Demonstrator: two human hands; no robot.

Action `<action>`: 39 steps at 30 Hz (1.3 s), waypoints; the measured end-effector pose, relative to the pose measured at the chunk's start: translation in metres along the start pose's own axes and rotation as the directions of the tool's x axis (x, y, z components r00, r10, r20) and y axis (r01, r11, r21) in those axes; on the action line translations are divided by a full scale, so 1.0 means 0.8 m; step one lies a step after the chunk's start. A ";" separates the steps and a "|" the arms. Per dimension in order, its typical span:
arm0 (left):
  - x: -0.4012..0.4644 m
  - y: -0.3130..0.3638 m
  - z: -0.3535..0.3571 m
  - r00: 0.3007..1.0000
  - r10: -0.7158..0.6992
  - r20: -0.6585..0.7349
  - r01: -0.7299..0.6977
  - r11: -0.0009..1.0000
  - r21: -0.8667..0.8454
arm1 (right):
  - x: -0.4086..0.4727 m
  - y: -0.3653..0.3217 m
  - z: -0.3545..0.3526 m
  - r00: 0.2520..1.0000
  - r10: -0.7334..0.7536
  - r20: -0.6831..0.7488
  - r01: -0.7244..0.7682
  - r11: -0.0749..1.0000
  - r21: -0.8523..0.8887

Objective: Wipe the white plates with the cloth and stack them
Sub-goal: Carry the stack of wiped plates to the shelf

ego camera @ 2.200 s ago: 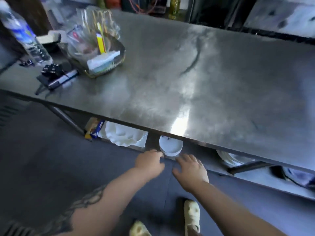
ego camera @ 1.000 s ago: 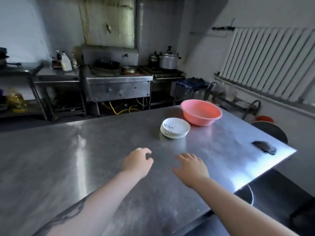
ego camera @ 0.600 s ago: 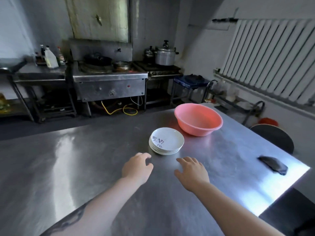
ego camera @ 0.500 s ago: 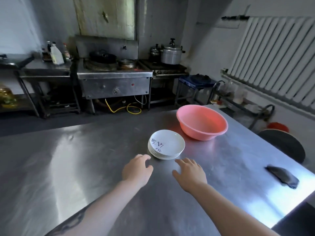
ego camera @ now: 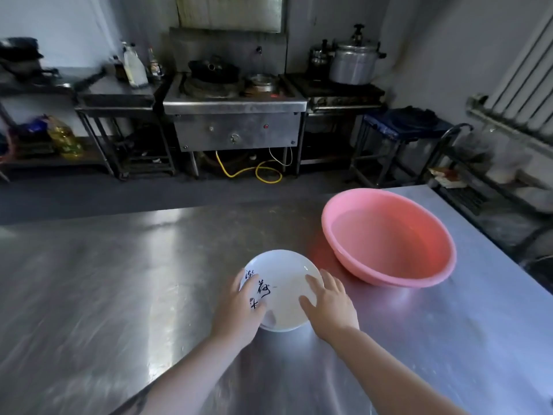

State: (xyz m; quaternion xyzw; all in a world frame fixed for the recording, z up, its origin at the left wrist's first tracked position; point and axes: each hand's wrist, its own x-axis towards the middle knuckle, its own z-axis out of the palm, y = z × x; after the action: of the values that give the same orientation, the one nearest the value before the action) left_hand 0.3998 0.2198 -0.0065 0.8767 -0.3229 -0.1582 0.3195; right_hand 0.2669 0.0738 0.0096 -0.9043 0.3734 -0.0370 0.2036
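A stack of white plates (ego camera: 284,283) sits on the steel table (ego camera: 119,280), the top one bearing black handwriting on its left side. My left hand (ego camera: 239,307) lies over the stack's left rim, with fingers and thumb on the top plate and partly covering the writing. My right hand (ego camera: 329,304) rests on the right rim, its fingers spread and fairly straight. No cloth is in view.
A pink plastic basin (ego camera: 389,241) holding water stands just right of the plates, close to my right hand. Beyond the table are a steel stove unit (ego camera: 236,115), a big lidded pot (ego camera: 353,64) and a wire rack (ego camera: 484,175) at the right.
The view swung up from under the table to its top and closed in on the plates. Both hands moved forward from the bare table onto the stack. The dark cloth at right left the view.
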 end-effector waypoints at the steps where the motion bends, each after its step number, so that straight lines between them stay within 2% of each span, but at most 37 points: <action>1: 0.005 -0.005 0.002 1.000 -0.007 0.005 0.007 0.999 -0.031 | 0.011 0.004 0.003 1.000 0.000 0.006 0.000 1.000 0.023; 4: 0.018 -0.020 0.004 1.000 0.004 0.009 -0.002 0.992 -0.128 | 0.039 0.015 0.015 0.999 -0.017 0.038 0.012 0.992 0.129; 7: 0.027 -0.032 0.008 1.000 0.015 0.005 -0.013 0.971 -0.238 | 0.060 0.025 0.025 0.994 -0.090 0.065 0.059 0.924 0.378; 10: 0.028 -0.039 0.020 0.998 -0.050 0.030 0.057 0.927 -0.371 | 0.066 0.035 0.035 0.993 -0.056 0.100 -0.026 0.737 0.676; 14: 0.026 -0.047 0.036 0.993 -0.121 -0.008 0.097 0.831 -0.547 | 0.068 0.042 0.043 0.988 -0.033 0.149 -0.110 0.519 0.848; 17: 0.025 -0.048 0.038 0.992 -0.118 -0.048 0.064 0.786 -0.615 | 0.070 0.043 0.042 0.984 -0.046 0.173 -0.138 0.421 0.897; 21: 0.024 -0.036 0.042 0.980 -0.194 -0.046 0.094 0.653 -0.752 | 0.066 0.038 0.046 0.985 -0.019 0.170 -0.155 0.319 0.935; 25: 0.024 -0.024 0.049 0.951 -0.290 -0.111 0.074 0.558 -0.826 | 0.062 0.033 0.052 0.989 0.027 0.143 -0.144 0.304 0.942; 30: 0.021 -0.013 0.047 0.924 -0.363 -0.122 0.073 0.479 -0.875 | 0.056 0.026 0.058 0.993 0.055 0.105 -0.116 0.271 0.956; 39: -0.001 -0.007 0.032 0.891 -0.445 -0.087 0.118 0.412 -0.903 | 0.032 0.011 0.054 0.986 0.093 0.137 -0.153 0.195 0.969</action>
State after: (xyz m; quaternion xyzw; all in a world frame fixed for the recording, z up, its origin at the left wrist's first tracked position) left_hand 0.3897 0.2120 -0.0293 0.6393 0.0152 -0.2118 0.7390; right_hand 0.2890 0.0652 -0.0359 -0.5416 0.3324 -0.2261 0.7382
